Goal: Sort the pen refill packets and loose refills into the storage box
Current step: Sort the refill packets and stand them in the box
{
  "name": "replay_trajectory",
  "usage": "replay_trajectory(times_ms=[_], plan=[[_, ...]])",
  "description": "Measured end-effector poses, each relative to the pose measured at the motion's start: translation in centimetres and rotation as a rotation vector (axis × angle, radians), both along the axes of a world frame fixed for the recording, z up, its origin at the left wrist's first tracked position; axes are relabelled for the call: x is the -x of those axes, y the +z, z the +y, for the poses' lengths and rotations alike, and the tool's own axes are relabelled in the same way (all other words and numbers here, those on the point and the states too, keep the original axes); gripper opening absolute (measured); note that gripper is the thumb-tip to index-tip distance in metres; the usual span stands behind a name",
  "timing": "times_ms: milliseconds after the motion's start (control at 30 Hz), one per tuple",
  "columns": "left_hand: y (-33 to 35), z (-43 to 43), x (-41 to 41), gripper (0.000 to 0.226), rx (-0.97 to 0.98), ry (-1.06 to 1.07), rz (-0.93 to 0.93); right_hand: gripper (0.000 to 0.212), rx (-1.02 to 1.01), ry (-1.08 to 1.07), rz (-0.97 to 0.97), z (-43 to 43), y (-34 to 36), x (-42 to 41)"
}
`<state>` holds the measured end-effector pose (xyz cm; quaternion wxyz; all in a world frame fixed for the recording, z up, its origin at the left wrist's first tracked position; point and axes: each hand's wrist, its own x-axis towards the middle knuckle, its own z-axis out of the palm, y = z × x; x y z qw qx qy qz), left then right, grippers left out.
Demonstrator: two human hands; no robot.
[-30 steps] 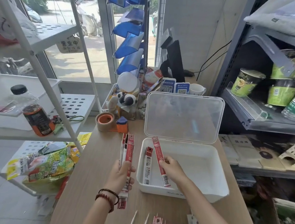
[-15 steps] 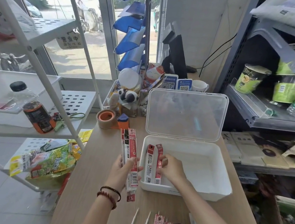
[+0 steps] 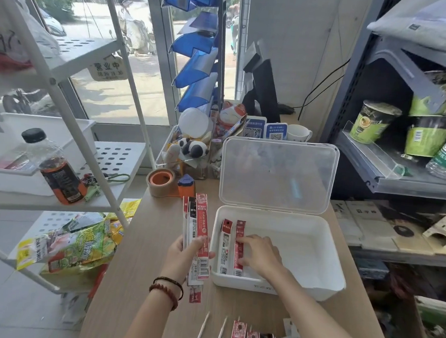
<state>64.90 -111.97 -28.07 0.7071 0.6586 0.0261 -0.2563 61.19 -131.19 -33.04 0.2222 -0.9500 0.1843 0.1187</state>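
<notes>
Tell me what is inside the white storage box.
In the storage box, at the left, lie a white packet and a red packet, side by side. The right hand rests on the red packet and hides whatever is under it.

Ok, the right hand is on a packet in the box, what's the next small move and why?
Probably lift the right hand off the red packet, which lies flat beside the white packet at the left end of the storage box, then take the next one from the bundle the left hand grips beside the box.
</notes>
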Motion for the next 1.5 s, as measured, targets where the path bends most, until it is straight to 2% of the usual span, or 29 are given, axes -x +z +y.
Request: replay_trajectory(times_ms=[100, 233, 367, 433, 567, 733, 800, 900, 1033, 1233, 1400, 1500], plan=[[0.1, -0.3, 0.0, 0.017, -0.003, 0.004, 0.016, 0.051, -0.034, -0.013, -0.037, -0.4, 0.3, 0.5], [0.5, -0.7, 0.1, 0.017, 0.002, 0.011, 0.011, 0.027, -0.400, -0.208, -0.261, -0.3, 2.3, 0.9], [0.9, -1.8, 0.7, 0.015, -0.004, -0.042, 0.013, 0.038, -0.739, -0.139, -0.281, 0.0, 5.7, 1.8], [0.9, -2.8, 1.1, 0.016, -0.024, -0.100, 0.015, 0.037, -0.771, -0.130, -0.307, 0.1, 6.6, 2.0], [0.8, -4.4, 1.6, 0.023, -0.066, -0.160, -0.020, 0.040, -0.802, -0.258, -0.433, -0.3, 6.4, 2.1], [0.8, -4.6, 1.4, 0.025, -0.106, -0.208, -0.028, 0.037, -0.922, -0.261, -0.408, -0.9, 5.7, 2.3], [0.8, -4.4, 1.2, 0.026, -0.140, -0.230, -0.017, 0.030, -0.923, -0.263, -0.399, -1.0, 5.3, 2.0], [1.1, -4.0, 1.1, 0.021, -0.141, -0.220, 0.084, 0.021, -0.918, -0.374, -0.420, -1.6, 4.6, 1.0], [1.0, -3.1, 0.5, 0.020, -0.101, -0.134, 0.157, 0.021, -0.871, -0.445, -0.396, -2.6, 3.3, 0.3], [1.4, -2.7, 0.1, 0.012, -0.094, -0.129, 0.125, 0.024, -0.674, -0.315, -0.304, -2.3, 1.7, 0.7], [1.6, -2.8, -0.2, 0.019, -0.041, -0.114, 0.093, 0.023, -0.591, -0.279, -0.250, -1.9, 0.4, 0.3], [1.6, -2.8, -0.3, 0.024, -0.025, -0.098, 0.096, 0.026, -0.450, -0.193, -0.199, -1.8, 0.0, 0.2]])
